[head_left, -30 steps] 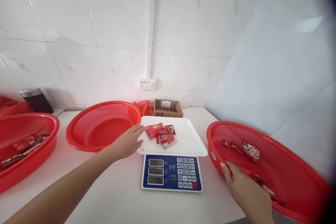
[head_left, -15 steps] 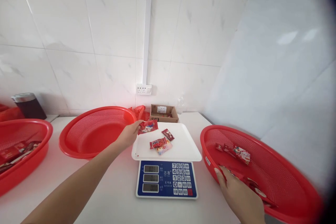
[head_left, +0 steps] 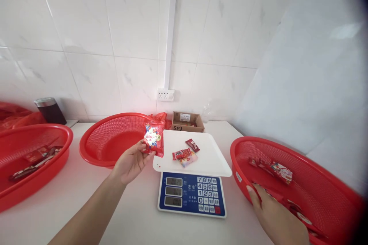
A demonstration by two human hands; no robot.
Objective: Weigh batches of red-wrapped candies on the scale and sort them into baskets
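Between thumb and fingers my left hand (head_left: pixel 135 160) pinches a red snack packet (head_left: pixel 154 138), held up with its printed face towards me beside the scale's tray. On the white tray (head_left: pixel 212 160) lie a dark red packet (head_left: pixel 192 145), a red packet (head_left: pixel 181 154) and a pale pink one (head_left: pixel 189 159) partly under it. The digital scale (head_left: pixel 192 195) has a blue keypad and lit displays. My right hand (head_left: pixel 270 210) grips the near left rim of the right red basket (head_left: pixel 322 164); its fingertips are hidden inside. Several packets (head_left: pixel 283 172) lie in that basket.
A red basket (head_left: pixel 100 132) stands left of the scale, and another one (head_left: pixel 61 168) with several packets sits at the far left. Behind are a cardboard box (head_left: pixel 188 127), red plastic bags (head_left: pixel 17 116) and a dark jar (head_left: pixel 51 111). A socket (head_left: pixel 166 95) is on the tiled wall.
My left hand has turned the red packet upright to face me, moving it slightly back from over the tray. The view has shifted a little left. My right hand stays on the basket rim.
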